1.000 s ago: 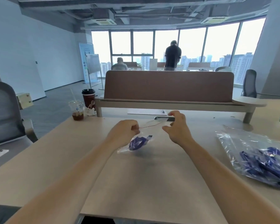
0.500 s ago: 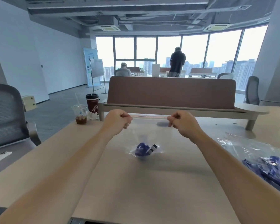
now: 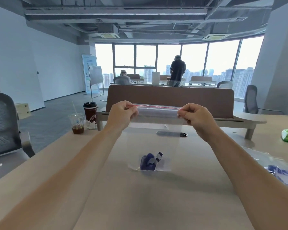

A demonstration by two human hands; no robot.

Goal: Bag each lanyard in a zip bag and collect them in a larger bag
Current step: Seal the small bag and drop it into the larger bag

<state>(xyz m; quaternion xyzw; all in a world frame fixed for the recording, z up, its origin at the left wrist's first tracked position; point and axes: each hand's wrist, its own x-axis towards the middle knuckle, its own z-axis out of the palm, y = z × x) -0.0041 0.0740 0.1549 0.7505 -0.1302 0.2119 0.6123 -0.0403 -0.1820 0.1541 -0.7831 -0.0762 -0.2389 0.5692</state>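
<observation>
Lifted since before, the zip bag [image 3: 154,130] hangs mid-frame; our left hand [image 3: 122,113] and right hand [image 3: 195,116] pinch its top corners, lanyard [image 3: 150,161] at its bottom.

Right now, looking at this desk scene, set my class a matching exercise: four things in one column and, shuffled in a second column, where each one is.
Things
1. blue lanyard
2. zip bag
3. dark coffee cup
4. larger bag

Places
A. far left of the desk, beside a clear plastic cup
B. pinched at its top corners by the left hand and right hand
C. at the bottom of the held bag
D. lying flat on the right edge of the desk

Pairs: 1-C, 2-B, 3-A, 4-D
</observation>
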